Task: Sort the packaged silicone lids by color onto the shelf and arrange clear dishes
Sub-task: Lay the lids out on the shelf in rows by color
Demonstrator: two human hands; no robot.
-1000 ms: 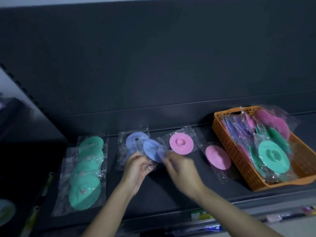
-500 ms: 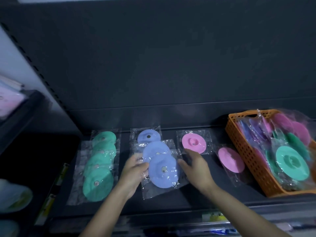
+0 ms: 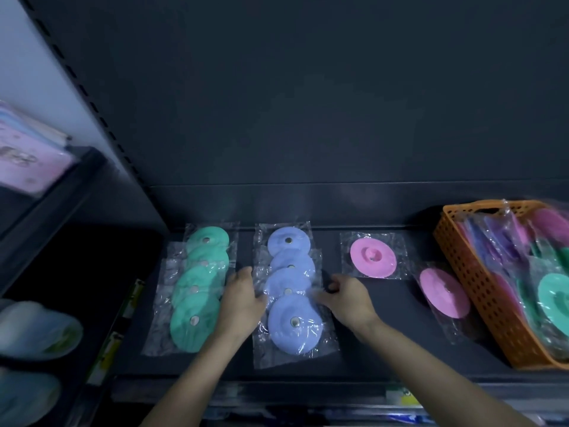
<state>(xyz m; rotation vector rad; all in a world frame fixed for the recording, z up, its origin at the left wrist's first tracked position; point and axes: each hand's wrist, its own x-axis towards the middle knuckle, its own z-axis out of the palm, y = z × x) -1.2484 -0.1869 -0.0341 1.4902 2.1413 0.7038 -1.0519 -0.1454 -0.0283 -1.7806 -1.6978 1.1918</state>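
Dark shelf [image 3: 328, 241] with bagged lids [image 3: 294, 323], orange basket [image 3: 455, 257]

- A shop: dark metal shelf [image 3: 385, 334] hung on a slotted upright [image 3: 83, 87].
- Labels [image 3: 403, 392] along the shelf's front edge.
- Bagged lids [image 3: 292, 325] in colour rows, a stock basket [image 3: 480, 288], and packs [image 3: 27, 158] on the next bay.
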